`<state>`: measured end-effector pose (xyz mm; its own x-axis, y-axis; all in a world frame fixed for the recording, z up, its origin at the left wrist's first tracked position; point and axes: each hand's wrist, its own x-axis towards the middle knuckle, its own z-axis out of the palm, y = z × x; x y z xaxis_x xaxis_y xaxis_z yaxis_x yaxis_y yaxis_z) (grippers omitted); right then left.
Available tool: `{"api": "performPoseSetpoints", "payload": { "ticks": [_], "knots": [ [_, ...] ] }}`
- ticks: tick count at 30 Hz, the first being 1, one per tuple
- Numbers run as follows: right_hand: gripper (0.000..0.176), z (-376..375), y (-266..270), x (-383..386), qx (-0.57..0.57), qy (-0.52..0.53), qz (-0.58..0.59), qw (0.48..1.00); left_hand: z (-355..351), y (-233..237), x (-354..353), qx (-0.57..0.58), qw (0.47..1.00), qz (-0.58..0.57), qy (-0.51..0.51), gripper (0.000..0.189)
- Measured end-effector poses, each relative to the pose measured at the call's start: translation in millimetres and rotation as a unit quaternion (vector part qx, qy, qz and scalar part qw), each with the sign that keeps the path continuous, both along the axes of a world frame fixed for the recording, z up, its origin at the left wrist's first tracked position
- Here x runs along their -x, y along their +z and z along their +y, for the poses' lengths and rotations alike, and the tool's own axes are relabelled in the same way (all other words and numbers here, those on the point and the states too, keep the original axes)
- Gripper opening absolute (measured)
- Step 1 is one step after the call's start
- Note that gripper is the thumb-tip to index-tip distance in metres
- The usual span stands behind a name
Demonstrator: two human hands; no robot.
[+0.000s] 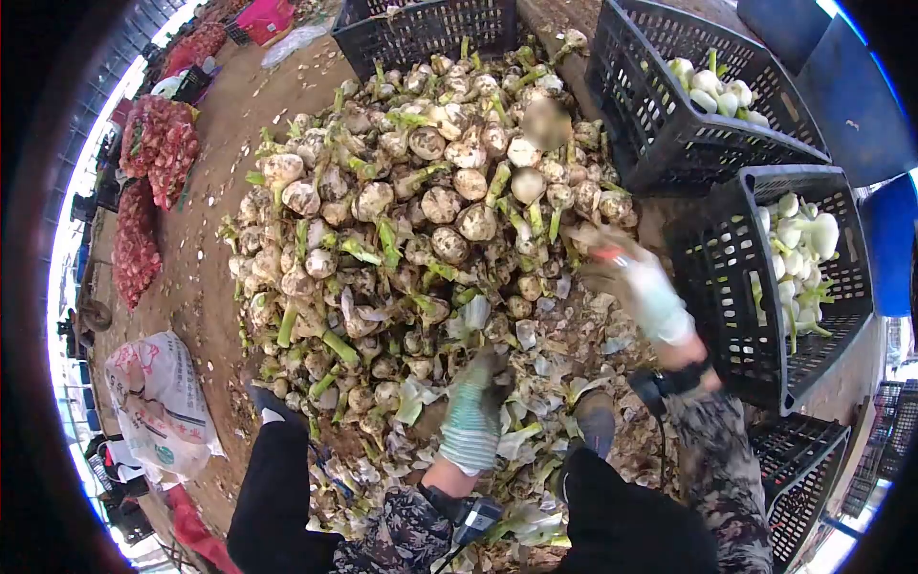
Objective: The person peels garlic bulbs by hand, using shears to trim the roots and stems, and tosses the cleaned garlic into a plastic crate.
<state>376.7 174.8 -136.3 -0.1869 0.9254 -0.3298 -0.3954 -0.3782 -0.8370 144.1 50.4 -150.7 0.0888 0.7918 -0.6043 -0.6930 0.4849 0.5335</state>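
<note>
A large heap of soil-stained, garlic-like bulbs (440, 206) with cut green stalks lies on the ground before me. My left hand (475, 411), in a green-and-white striped glove with dark fingers, is at the heap's near edge. Its fingers are bent and bunched, and whatever may be in them is hidden. To the right, my right hand (636, 277) is gloved and smeared by motion beside the heap. Something orange-red (610, 253) shows at its curled fingers; I cannot make out its kind. Loose papery peelings (564, 368) and stalk bits cover the ground between my feet.
Two black crates, an upper one (712, 158) and a lower one (693, 287), stand tilted at right with cleaner white bulbs inside. Another black crate (430, 38) is behind the heap. At left are red mesh sacks (158, 143) and a white printed sack (163, 407).
</note>
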Motion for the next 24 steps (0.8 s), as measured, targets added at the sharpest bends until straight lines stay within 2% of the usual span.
{"api": "performPoseSetpoints", "payload": {
  "ticks": [1, 2, 3, 5, 6, 7, 8, 9, 10, 11, 12, 13, 15, 16, 17, 19, 20, 23, 24],
  "knots": [
    [0.042, 18.4, -6.6, 21.2, 0.029, 0.029, -0.166, 0.985, -3.5, -2.8, -2.8, 0.003, 1.000, 0.004, 0.000, 0.049],
    [0.033, 37.4, -53.4, 27.7, -0.031, 0.041, -0.296, 0.954, -6.9, -7.6, -4.8, -0.003, 1.000, 0.014, -0.012, 0.043],
    [0.025, 48.4, -67.4, 42.5, -0.062, 0.034, -0.353, 0.933, -8.6, -10.0, -6.0, -0.010, 0.999, 0.023, -0.025, 0.036],
    [0.018, 62.2, -73.2, 59.2, -0.164, -0.019, -0.511, 0.844, -7.1, 4.4, -6.6, 0.001, 0.999, 0.021, -0.033, 0.040],
    [0.018, 53.5, -72.9, 51.6, -0.088, -0.032, -0.372, 0.923, -6.7, 5.0, -4.4, 0.004, 0.998, 0.031, -0.049, 0.043],
    [0.018, 33.9, -39.6, 50.4, -0.009, -0.043, -0.223, 0.974, -5.7, 5.3, -1.3, 0.007, 0.997, 0.041, -0.066, 0.045],
    [0.016, 15.4, -28.2, 45.8, -0.028, -0.007, -0.190, 0.981, -3.6, 5.6, 3.0, -0.010, 0.992, 0.093, -0.088, 0.050],
    [0.022, -5.5, -5.0, 43.9, -0.047, 0.049, -0.184, 0.981, -1.0, 8.6, 6.8, -0.008, 0.992, 0.093, -0.087, 0.050],
    [0.027, -22.3, -8.5, 36.1, -0.053, 0.158, -0.218, 0.962, 1.7, 13.9, 9.7, -0.008, 0.989, 0.099, -0.105, 0.053],
    [0.031, -48.1, -9.4, 35.5, -0.081, 0.165, -0.234, 0.955, 2.7, 16.4, 11.2, -0.006, 0.987, 0.105, -0.124, 0.056],
    [0.035, -63.1, -11.7, 33.1, -0.151, 0.235, -0.322, 0.905, 3.6, 15.7, 11.6, 0.046, 0.986, 0.080, -0.136, 0.060],
    [0.039, -70.6, 1.4, 34.8, -0.282, 0.289, -0.442, 0.801, 0.4, 13.8, 12.6, 0.054, 0.986, 0.081, -0.136, 0.060],
    [0.040, -82.5, 7.2, 40.0, -0.317, 0.329, -0.491, 0.742, -4.9, 12.2, 15.0, 0.064, 0.977, 0.019, -0.202, 0.058],
    [0.040, -81.1, 13.7, 43.4, -0.311, 0.351, -0.517, 0.717, -5.3, 18.9, 16.6, 0.054, 0.978, 0.022, -0.198, 0.053],
    [0.040, -78.2, 12.0, 44.1, -0.312, 0.349, -0.514, 0.718, -4.7, 20.3, 19.2, 0.054, 0.978, 0.026, -0.198, 0.053],
    [0.037, -74.7, 5.0, 44.6, -0.390, 0.282, -0.493, 0.725, -3.8, 22.4, 22.5, -0.039, 0.938, 0.131, -0.318, 0.047],
    [0.035, -76.9, 1.0, 47.1, -0.380, 0.241, -0.460, 0.766, -4.7, 22.5, 20.6, -0.038, 0.938, 0.132, -0.319, 0.047],
    [0.033, -85.0, 3.3, 53.7, -0.337, 0.212, -0.460, 0.794, -10.0, 18.3, 5.3, -0.004, 0.956, 0.105, -0.274, 0.052],
    [0.033, -87.1, 6.7, 53.6, -0.320, 0.201, -0.485, 0.789, -13.0, 14.5, 2.8, 0.007, 0.967, 0.078, -0.241, 0.052]
  ]
}}
